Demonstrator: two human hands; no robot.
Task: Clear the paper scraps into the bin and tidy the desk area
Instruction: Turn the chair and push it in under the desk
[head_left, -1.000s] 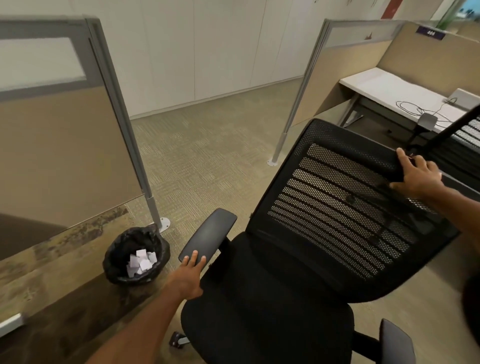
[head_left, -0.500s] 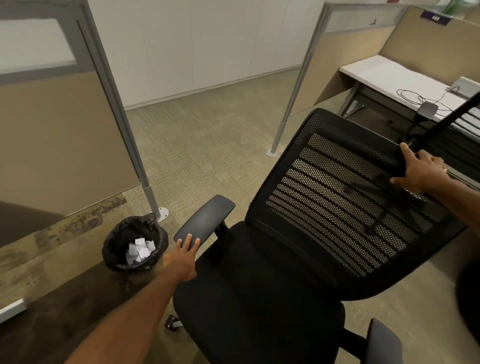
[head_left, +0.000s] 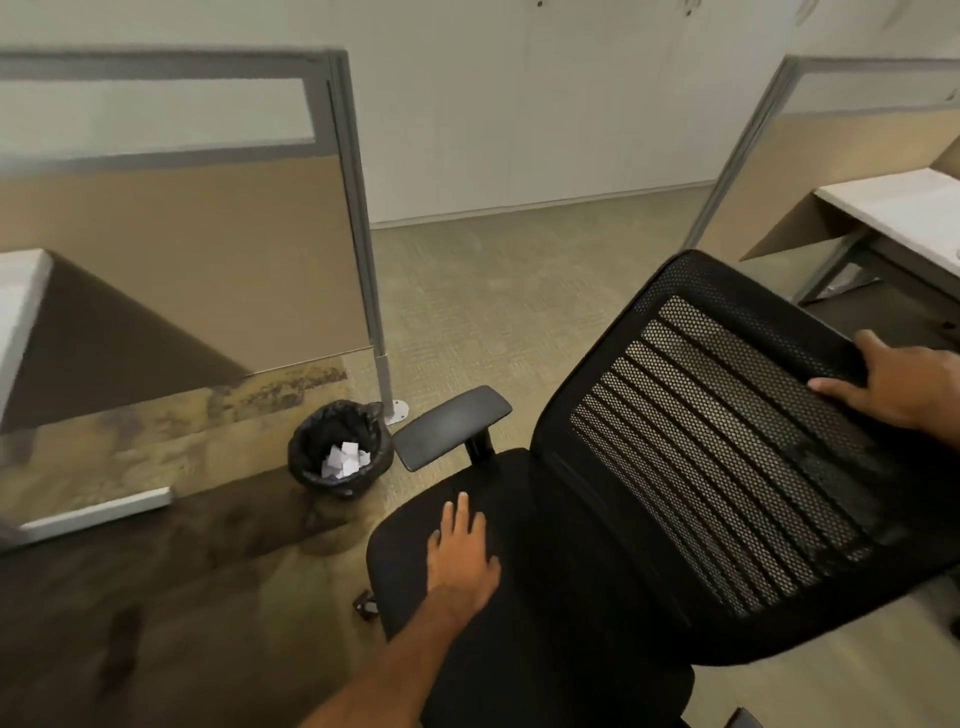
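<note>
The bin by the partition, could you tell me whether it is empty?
Not empty: white paper scraps lie inside the bin.

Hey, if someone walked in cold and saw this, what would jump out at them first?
The black mesh-backed office chair fills the right half of the view, with the left hand flat on its seat and the right hand gripping the top edge of the backrest. Left of the chair, a small bin lined with a black bag stands on the floor, with white paper scraps inside.

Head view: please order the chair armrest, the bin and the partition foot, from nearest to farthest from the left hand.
From the left hand, flat on the seat:
1. Chair armrest, just beyond the fingers.
2. Bin, on the floor, further left.
3. Partition foot, behind the bin.
</note>
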